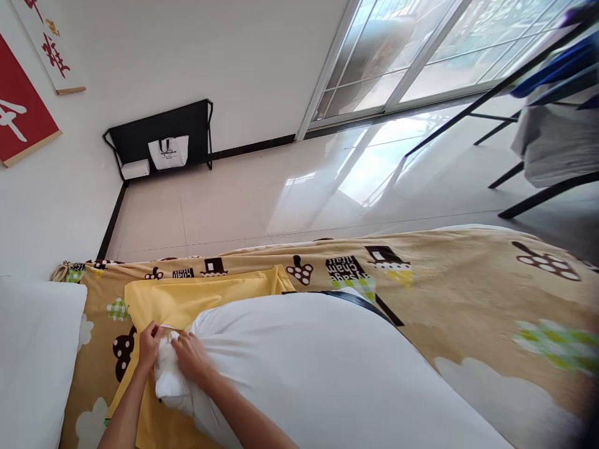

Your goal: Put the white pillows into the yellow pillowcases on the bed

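A big white pillow (pixel 318 368) lies on the bed in front of me, over a flat yellow pillowcase (pixel 187 299). My left hand (pixel 148 345) pinches the edge of the yellow pillowcase right at the pillow's corner. My right hand (pixel 189 355) is closed on the bunched white corner of the pillow (pixel 168 380), beside the left hand. Both forearms reach in from the bottom edge.
A tan patterned blanket (pixel 468 293) covers the bed. A second white pillow (pixel 32 355) lies at the left. Beyond the bed are glossy floor tiles (pixel 281 193), a black rack with a white bag (pixel 168 151), sliding glass doors (pixel 421 56) and a black clothes rack (pixel 538 125).
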Demonstrator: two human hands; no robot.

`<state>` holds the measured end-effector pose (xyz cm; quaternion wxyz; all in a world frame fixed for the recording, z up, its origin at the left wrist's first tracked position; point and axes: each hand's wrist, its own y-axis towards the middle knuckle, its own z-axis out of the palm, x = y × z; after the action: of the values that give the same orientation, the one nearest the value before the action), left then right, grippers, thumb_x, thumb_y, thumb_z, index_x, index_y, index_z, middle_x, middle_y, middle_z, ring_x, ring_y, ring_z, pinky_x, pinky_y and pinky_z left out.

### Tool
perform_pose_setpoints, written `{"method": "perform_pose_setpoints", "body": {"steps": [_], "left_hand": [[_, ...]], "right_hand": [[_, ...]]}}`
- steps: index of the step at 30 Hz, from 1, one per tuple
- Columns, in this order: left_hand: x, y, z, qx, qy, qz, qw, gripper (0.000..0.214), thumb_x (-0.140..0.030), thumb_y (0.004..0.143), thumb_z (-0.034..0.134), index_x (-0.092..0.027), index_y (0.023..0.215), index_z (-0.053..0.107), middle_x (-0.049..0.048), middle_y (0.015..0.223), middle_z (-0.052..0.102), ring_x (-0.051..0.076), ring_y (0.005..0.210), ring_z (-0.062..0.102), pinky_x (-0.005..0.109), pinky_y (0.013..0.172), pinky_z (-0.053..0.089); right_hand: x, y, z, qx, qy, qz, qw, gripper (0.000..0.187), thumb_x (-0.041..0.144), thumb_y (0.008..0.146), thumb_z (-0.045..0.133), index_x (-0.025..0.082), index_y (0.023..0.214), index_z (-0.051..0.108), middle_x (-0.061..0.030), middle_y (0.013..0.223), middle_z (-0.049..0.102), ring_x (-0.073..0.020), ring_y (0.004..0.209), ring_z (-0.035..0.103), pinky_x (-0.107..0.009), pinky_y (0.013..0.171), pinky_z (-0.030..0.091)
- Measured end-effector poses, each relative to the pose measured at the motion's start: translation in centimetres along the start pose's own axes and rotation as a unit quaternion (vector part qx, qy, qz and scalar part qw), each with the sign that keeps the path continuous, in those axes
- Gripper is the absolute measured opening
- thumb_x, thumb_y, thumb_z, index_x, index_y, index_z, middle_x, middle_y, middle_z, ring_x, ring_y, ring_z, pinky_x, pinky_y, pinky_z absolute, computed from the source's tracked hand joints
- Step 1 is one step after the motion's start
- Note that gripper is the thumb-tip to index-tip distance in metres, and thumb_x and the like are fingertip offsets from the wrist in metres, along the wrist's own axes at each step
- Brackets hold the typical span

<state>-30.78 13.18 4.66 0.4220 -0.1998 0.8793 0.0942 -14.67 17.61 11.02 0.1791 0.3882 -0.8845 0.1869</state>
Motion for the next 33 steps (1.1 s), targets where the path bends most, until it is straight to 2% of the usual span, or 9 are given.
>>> {"method": "perform_pose_setpoints", "body": {"steps": [9, 12, 16, 19, 21, 24, 26, 28, 33], "left_hand": [[-0.7, -0.6, 0.4, 0.047, 0.001, 0.037, 0.998, 0.038, -0.05, 0.086, 0.048, -0.019, 0.063, 0.045, -0.0046, 0.058, 0.046, 0.011, 0.06, 0.043, 0.022, 0.061, 0.036], [-0.7, -1.2, 1.1, 0.048, 0.001, 0.038, 0.998, 0.038, -0.05, 0.089, 0.043, -0.02, 0.065, 0.045, -0.0033, 0.061, 0.049, 0.011, 0.061, 0.047, 0.022, 0.062, 0.039], [-0.2, -2.7, 2.0, 0.013, 0.021, 0.034, 0.999, 0.034, -0.046, 0.092, 0.036, -0.02, 0.077, 0.052, 0.003, 0.076, 0.059, 0.016, 0.075, 0.055, 0.028, 0.074, 0.043], [0.1, -4.1, 2.5, -0.024, 0.057, 0.038, 0.997, 0.03, -0.041, 0.092, 0.037, -0.019, 0.086, 0.057, 0.0079, 0.088, 0.062, 0.022, 0.09, 0.056, 0.036, 0.084, 0.042], [0.4, -5.0, 3.0, -0.057, 0.086, 0.041, 0.994, 0.03, -0.039, 0.092, 0.036, -0.02, 0.091, 0.059, 0.0089, 0.093, 0.063, 0.023, 0.094, 0.056, 0.038, 0.088, 0.041], [0.7, -5.9, 4.0, -0.128, 0.118, 0.014, 0.985, 0.028, -0.038, 0.09, 0.04, -0.019, 0.096, 0.06, 0.0102, 0.096, 0.064, 0.025, 0.098, 0.057, 0.04, 0.089, 0.042], [0.8, -6.0, 4.6, -0.15, 0.127, -0.017, 0.98, 0.025, -0.035, 0.088, 0.042, -0.019, 0.096, 0.06, 0.0106, 0.096, 0.065, 0.025, 0.098, 0.059, 0.038, 0.087, 0.043], [0.6, -5.4, 4.8, -0.122, 0.127, -0.029, 0.984, 0.021, -0.031, 0.087, 0.043, -0.019, 0.096, 0.059, 0.0103, 0.098, 0.067, 0.024, 0.098, 0.061, 0.034, 0.084, 0.043], [-1.7, -0.8, 3.3, 0.016, 0.171, -0.05, 0.984, 0.017, -0.028, 0.09, 0.041, -0.02, 0.092, 0.057, 0.0063, 0.091, 0.069, 0.018, 0.085, 0.064, 0.026, 0.071, 0.039]], "right_hand": [[-0.4, 1.4, 0.8, -0.045, -0.021, 0.019, 0.999, 0.033, 0.012, 0.092, 0.035, 0.011, 0.105, 0.065, -0.0176, 0.105, 0.066, -0.0277, 0.106, 0.055, -0.038, 0.089, 0.039], [-0.3, 0.8, 1.7, -0.05, -0.023, 0.011, 0.998, 0.037, 0.011, 0.091, 0.033, 0.009, 0.115, 0.061, -0.0183, 0.115, 0.063, -0.0284, 0.112, 0.052, -0.04, 0.095, 0.037], [-1.1, -0.2, 2.7, -0.042, 0.002, -0.009, 0.999, 0.056, 0.018, 0.079, 0.05, 0.011, 0.135, 0.047, -0.0193, 0.139, 0.049, -0.0299, 0.128, 0.042, -0.044, 0.105, 0.03], [-2.2, -0.6, 3.1, -0.013, 0.034, -0.034, 0.999, 0.085, 0.028, 0.066, 0.061, 0.01, 0.144, 0.035, -0.0212, 0.155, 0.026, -0.0324, 0.143, 0.021, -0.05, 0.113, 0.018], [-2.6, -0.9, 3.8, -0.017, 0.042, -0.043, 0.998, 0.092, 0.033, 0.064, 0.062, 0.012, 0.148, 0.03, -0.0194, 0.16, 0.013, -0.0319, 0.147, 0.007, -0.052, 0.116, 0.008], [-2.7, -1.6, 5.9, -0.061, 0.029, 0.007, 0.998, 0.094, 0.037, 0.067, 0.06, 0.013, 0.151, 0.024, -0.0175, 0.16, 0.009, -0.0327, 0.148, 0.0, -0.053, 0.116, 0.0], [-2.7, -2.2, 7.3, -0.075, 0.02, 0.045, 0.996, 0.09, 0.034, 0.07, 0.057, 0.013, 0.152, 0.023, -0.0167, 0.16, 0.012, -0.0343, 0.148, 0.0, -0.057, 0.115, 0.0], [-2.7, -2.5, 7.8, -0.052, 0.027, 0.035, 0.998, 0.085, 0.031, 0.072, 0.054, 0.013, 0.151, 0.028, -0.0164, 0.159, 0.018, -0.0349, 0.147, 0.006, -0.059, 0.115, 0.004], [-3.3, -1.9, 4.0, 0.032, 0.074, -0.051, 0.995, 0.074, 0.024, 0.063, 0.056, 0.013, 0.136, 0.05, -0.017, 0.144, 0.048, -0.0293, 0.138, 0.036, -0.051, 0.114, 0.02]]}}
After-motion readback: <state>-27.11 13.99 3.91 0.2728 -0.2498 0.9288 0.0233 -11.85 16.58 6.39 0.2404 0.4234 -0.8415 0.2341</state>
